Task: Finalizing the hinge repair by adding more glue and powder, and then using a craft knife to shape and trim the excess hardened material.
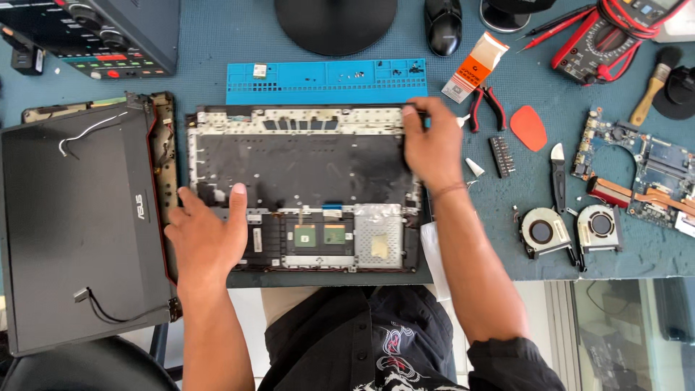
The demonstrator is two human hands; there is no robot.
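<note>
An opened laptop base (304, 163) lies upside-down in front of me, showing the black back of the keyboard and the touchpad boards near its front edge. My left hand (206, 235) rests flat on its lower left corner, fingers spread, holding nothing. At the upper right corner my right hand (431, 145) has its fingertips pinched at the edge; what they grip is too small to tell. The detached laptop lid (79, 232), with loose cables, lies to the left of the base.
A blue screw tray (326, 81) sits behind the base. To the right lie red-handled pliers (486, 107), an orange pry pick (528, 128), a bit holder (501, 156), two fans (572, 230) and a motherboard (644, 174). A multimeter (608, 36), a brush (651, 85) and a mouse (443, 25) sit at the back.
</note>
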